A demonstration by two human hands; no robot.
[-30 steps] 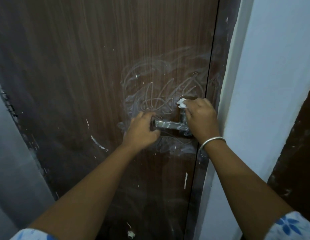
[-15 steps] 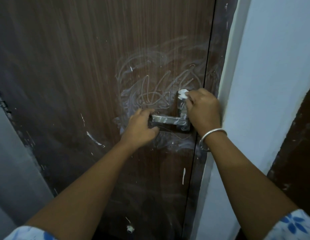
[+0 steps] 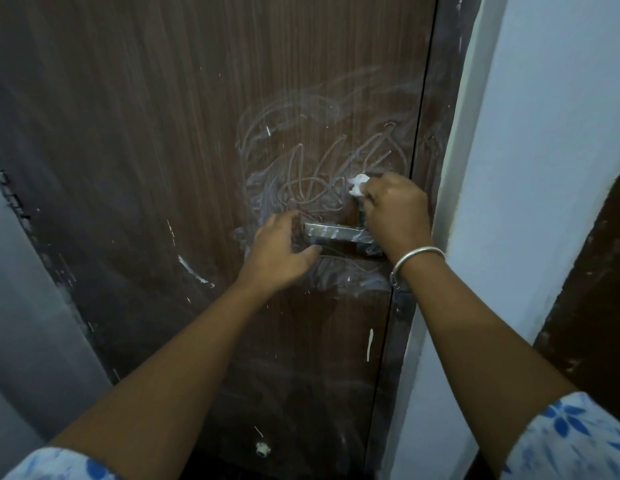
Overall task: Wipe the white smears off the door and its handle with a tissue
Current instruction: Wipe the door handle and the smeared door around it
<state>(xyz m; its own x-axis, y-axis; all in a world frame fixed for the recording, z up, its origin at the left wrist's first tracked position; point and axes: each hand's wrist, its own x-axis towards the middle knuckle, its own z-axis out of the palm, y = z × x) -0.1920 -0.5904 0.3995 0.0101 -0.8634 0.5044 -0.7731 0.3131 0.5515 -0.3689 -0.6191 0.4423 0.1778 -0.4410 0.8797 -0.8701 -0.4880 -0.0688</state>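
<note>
Loosened from earlier grip: left hand, fingers spread beside handle end, holding nothing. Right hand, bangle at wrist, pinching crumpled tissue against door above handle. White smears all around; pale wall at right.

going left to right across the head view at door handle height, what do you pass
grey wall → brown door → left hand → metal door handle → right hand → white wall
</note>
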